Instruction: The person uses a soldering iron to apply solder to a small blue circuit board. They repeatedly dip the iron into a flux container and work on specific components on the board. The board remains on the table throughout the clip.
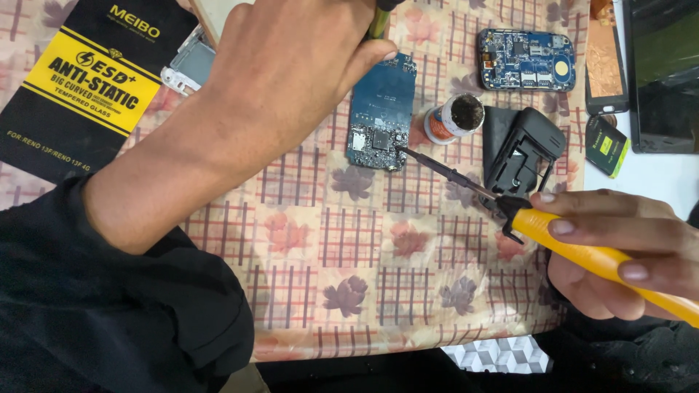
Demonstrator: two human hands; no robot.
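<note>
My right hand (626,251) grips a yellow-handled soldering iron (582,247). Its dark tip touches the lower right corner of a blue circuit board (382,113) that lies on the flowered cloth (349,240). My left hand (284,73) reaches across above the board and is closed on a thin greenish tool (379,22), whose lower end is hidden behind the fingers. My black sleeve covers the lower left.
A second blue circuit board (526,60) lies at the back right. A small round tin of dark paste (457,116) and a black plastic holder (523,149) sit beside the iron's shaft. A black and yellow packet (80,87), a phone (606,58) and a small battery (608,145) lie around.
</note>
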